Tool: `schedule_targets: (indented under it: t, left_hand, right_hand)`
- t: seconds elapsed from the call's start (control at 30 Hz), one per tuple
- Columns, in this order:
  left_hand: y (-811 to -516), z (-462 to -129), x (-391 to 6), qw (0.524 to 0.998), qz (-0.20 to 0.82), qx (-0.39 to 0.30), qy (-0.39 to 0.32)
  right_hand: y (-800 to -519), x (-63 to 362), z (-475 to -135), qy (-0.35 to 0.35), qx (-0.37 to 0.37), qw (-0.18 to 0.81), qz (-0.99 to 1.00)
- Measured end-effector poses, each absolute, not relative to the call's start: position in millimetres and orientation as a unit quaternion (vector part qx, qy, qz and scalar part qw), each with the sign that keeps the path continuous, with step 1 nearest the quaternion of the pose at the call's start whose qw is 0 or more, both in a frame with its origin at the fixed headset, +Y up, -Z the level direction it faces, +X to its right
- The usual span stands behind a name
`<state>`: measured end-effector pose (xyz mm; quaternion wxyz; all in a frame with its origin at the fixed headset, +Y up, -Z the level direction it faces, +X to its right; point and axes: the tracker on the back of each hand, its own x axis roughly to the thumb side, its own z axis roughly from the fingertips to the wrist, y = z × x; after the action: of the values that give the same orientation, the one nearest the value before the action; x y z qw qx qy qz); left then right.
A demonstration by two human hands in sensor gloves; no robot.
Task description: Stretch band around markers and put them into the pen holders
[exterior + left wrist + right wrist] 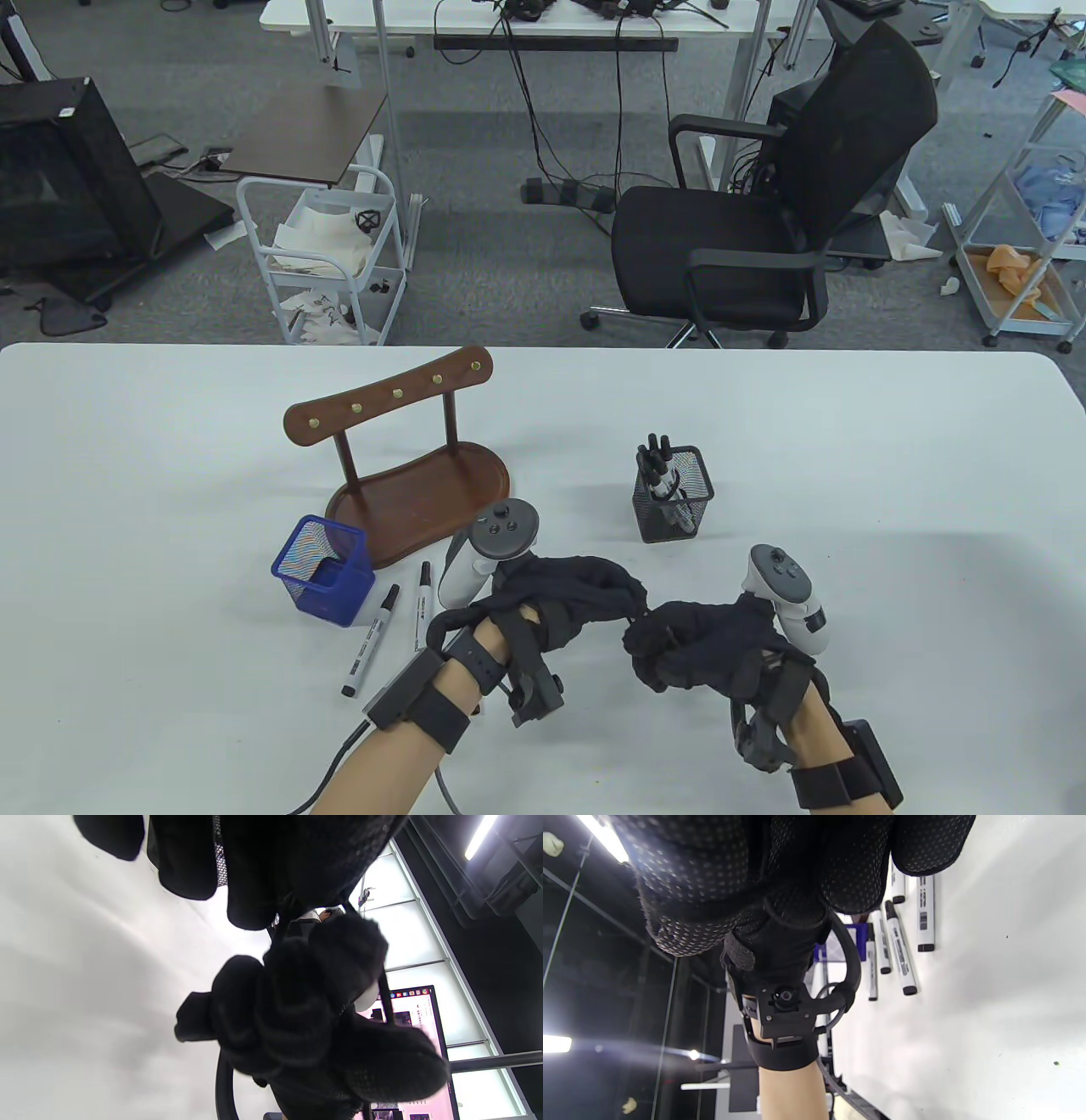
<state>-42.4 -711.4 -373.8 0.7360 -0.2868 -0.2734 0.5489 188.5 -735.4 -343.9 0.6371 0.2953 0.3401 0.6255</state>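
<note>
Both gloved hands hover low over the table's front middle. The fingertips of my left hand (585, 594) and my right hand (687, 649) meet in a tight pinch. Both sets of fingers are curled, and the right hand's fingers (288, 1010) bunch like a fist. No band can be made out between them. Two white markers (369, 641) (420, 607) lie loose left of my left wrist. The right wrist view shows several markers (899, 946) lying side by side. Beside them stands a blue mesh pen holder (322, 581). Further back, a black mesh pen holder (674, 501) has several markers in it.
A dark wooden stand (416, 488) with a pegged rail sits behind the blue holder. The white table (848, 475) runs wide to both sides. Beyond its far edge are an office chair (764, 212) and a small white cart (322, 255).
</note>
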Motion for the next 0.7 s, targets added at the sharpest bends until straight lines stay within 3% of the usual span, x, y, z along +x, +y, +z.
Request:
schedule_targets:
  t: [0.23,0.37,0.7]
  left_hand:
    - [-714.9,-378.9,-42.4,0.729,0.543,-0.302,-0.287]
    - [-707.1,-380.4,-47.2,0.773,0.51,-0.267,-0.268]
    - [-698.8,-375.2,-58.1,0.818,0.467,-0.239,-0.236]
  right_hand:
    - [-736.3,186.1,-341.8,0.333,0.287,0.63,0.64]
    - [-736.4,188.5,-342.3,0.324,0.277,0.623,0.656]
    - [-738.1,189.3,-342.0,0.325,0.269,0.605,0.675]
